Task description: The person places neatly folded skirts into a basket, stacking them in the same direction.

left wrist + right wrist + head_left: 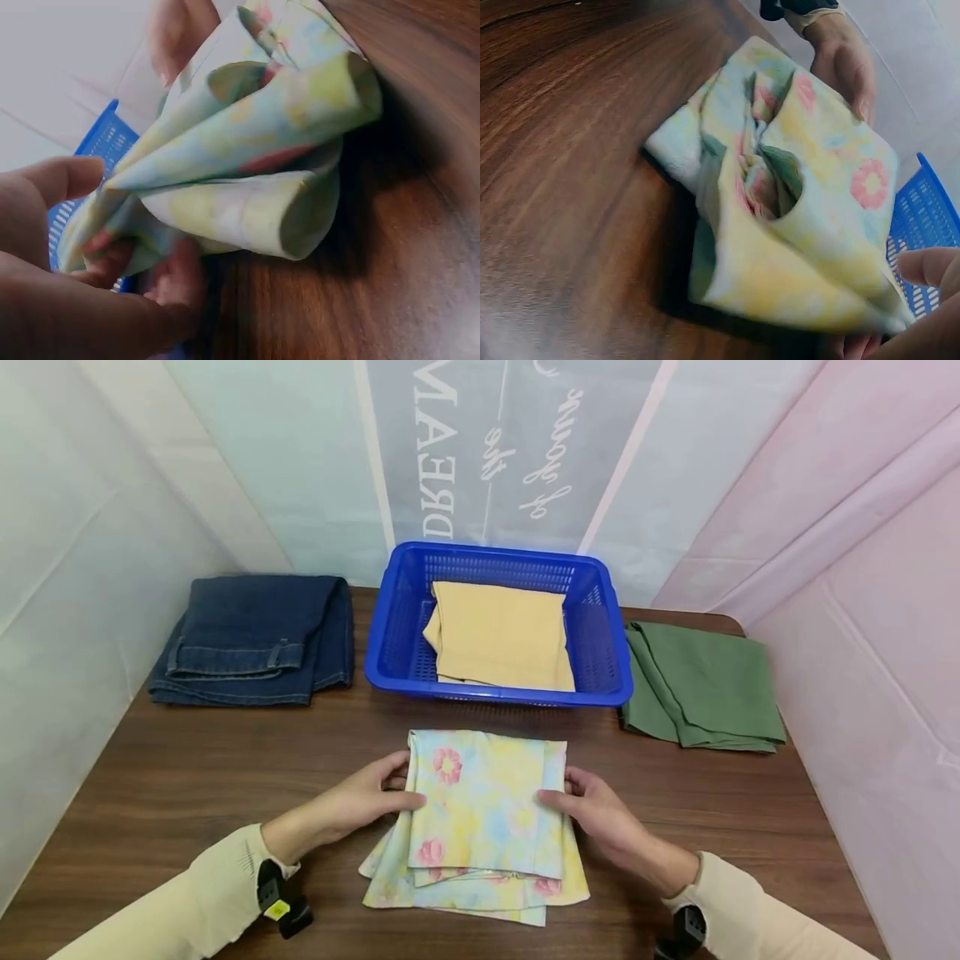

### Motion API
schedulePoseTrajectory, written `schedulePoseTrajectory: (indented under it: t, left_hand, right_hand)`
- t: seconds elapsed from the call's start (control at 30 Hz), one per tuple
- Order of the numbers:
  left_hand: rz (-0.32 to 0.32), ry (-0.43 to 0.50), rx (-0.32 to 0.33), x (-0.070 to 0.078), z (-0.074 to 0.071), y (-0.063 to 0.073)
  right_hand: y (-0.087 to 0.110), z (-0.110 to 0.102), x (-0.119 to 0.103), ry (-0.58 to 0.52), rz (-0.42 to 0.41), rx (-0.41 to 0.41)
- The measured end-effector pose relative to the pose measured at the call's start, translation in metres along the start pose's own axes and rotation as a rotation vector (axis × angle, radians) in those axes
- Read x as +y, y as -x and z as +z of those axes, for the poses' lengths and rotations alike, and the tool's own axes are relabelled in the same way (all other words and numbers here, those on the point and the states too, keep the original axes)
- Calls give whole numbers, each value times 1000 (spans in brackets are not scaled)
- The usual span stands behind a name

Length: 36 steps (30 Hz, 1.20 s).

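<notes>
A folded floral garment [480, 810] in yellow and pale blue with pink flowers is in front of the basket, its layers fanning out toward the near side. My left hand [378, 793] holds its left edge, thumb on top and fingers underneath. At the opposite edge my right hand [600, 814] grips it the same way. Loose folds of the garment [247, 150] sag open toward the camera in the left wrist view. In the right wrist view the near folds of the garment [795, 247] gape above the wooden surface.
Behind the garment stands a blue plastic basket [498, 696] with folded pale yellow clothing [502, 635] inside. Folded dark blue jeans [247, 635] lie to its left, folded green clothing [712, 685] to its right. Fabric sheets [300, 460] border the wooden table [225, 760].
</notes>
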<state>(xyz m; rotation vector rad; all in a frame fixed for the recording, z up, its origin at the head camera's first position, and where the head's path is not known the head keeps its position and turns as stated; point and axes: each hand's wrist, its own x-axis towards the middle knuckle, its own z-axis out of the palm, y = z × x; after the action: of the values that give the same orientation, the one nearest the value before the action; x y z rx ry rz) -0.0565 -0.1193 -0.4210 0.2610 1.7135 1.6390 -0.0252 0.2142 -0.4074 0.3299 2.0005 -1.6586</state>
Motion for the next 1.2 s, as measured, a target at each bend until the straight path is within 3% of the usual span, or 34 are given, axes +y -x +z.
schedulePoseTrajectory:
  t: [0.17, 0.37, 0.67, 0.93, 1.07, 1.2]
  left_hand:
    - [77, -149, -5, 0, 4, 6]
    - [136, -214, 10, 0, 8, 5]
    - [127, -80, 95, -6, 9, 3]
    - [171, -4, 129, -12, 11, 8]
    - [169, 61, 123, -3, 9, 10]
    - [179, 81, 114, 15, 4, 11]
  right_hand:
    - [4, 4, 6, -1, -56, 35]
    - [5, 3, 16, -87, -140, -52]
    - [6, 1, 27, -160, -259, -97]
    - [7, -3, 30, -205, -441, -109]
    - [6, -7, 22, -224, -537, -120]
    - [6, -13, 4, -208, -621, -155]
